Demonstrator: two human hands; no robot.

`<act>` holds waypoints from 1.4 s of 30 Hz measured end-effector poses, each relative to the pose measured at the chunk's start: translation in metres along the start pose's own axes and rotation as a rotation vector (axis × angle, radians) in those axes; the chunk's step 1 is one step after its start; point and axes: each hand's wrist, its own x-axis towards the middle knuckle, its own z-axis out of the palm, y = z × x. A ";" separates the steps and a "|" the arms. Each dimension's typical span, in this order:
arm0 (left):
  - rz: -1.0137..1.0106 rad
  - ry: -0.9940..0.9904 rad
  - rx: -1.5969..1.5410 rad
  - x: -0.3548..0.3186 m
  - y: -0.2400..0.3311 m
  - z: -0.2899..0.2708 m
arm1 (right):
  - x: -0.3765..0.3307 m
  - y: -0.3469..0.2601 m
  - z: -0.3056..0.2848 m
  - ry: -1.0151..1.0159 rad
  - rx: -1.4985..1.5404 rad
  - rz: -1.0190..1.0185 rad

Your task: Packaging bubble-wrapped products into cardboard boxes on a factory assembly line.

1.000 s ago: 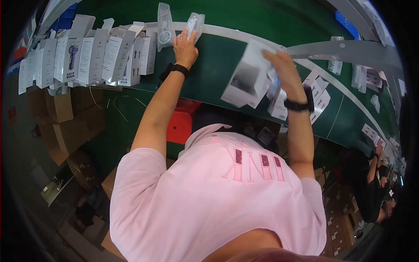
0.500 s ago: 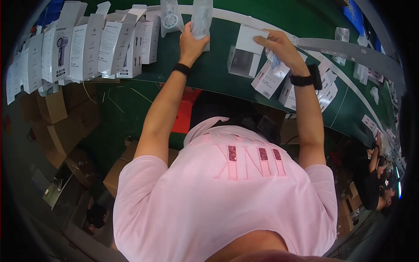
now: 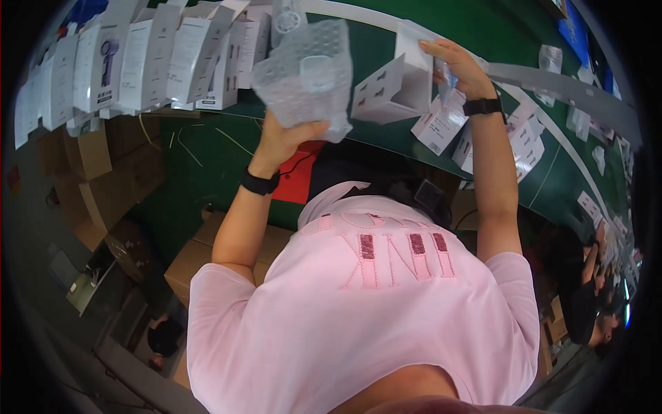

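Observation:
My left hand [image 3: 285, 141] is closed around the lower end of a bubble-wrapped item [image 3: 310, 76], raised above the table's near side. The wrapping is cloudy, so what lies inside cannot be made out clearly. To its right stands an open white box [image 3: 412, 79], tilted, with its flaps up and small dark pictures on one flap. My right hand [image 3: 463, 69] pinches this box's upper right edge. Under its fingers hangs a small clear bluish plastic bag [image 3: 448, 79]. Another bubble-wrapped piece [image 3: 287, 21], with a round part showing, lies beyond my left hand.
A row of open white boxes [image 3: 141, 65] fills the table's left. More white boxes [image 3: 441, 124] lie by my right forearm. A curved grey rail [image 3: 552, 77] crosses at the right. Brown cartons [image 3: 110, 162] stand at the left below. Another person [image 3: 583, 290] is at the far right.
My left hand has drawn the bubble-wrapped item nearer, and it now shows its broad side. The white box has tipped and turned, with my right hand still at its edge.

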 end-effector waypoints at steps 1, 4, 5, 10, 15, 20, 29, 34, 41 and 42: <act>-0.034 0.022 -0.019 -0.004 -0.003 -0.003 | -0.005 -0.001 0.003 0.005 -0.047 0.001; -0.086 0.040 -0.026 -0.007 -0.006 -0.007 | 0.012 0.027 0.001 0.078 -0.156 0.068; -0.079 0.046 0.000 -0.006 -0.008 -0.009 | 0.020 0.036 0.008 0.093 -0.102 0.096; -0.151 0.171 0.054 0.025 -0.024 0.002 | 0.030 0.071 0.008 0.785 -0.894 -0.088; -0.250 0.262 0.166 0.043 -0.044 -0.006 | -0.071 0.060 -0.032 0.812 -0.965 -0.275; -0.268 0.166 0.529 0.070 -0.086 0.005 | -0.094 0.086 -0.061 0.458 -0.861 -0.085; -0.253 0.209 0.590 0.072 -0.102 0.014 | -0.205 0.008 0.050 0.437 -1.251 -0.742; -0.283 0.207 0.557 0.074 -0.098 0.019 | -0.200 0.010 0.041 0.485 -1.200 -0.735; -0.138 0.191 0.363 0.059 -0.088 0.016 | -0.140 0.040 -0.008 0.460 -0.958 -0.233; -0.086 0.156 0.331 0.056 -0.079 0.024 | -0.122 0.049 -0.023 0.417 -1.008 -0.168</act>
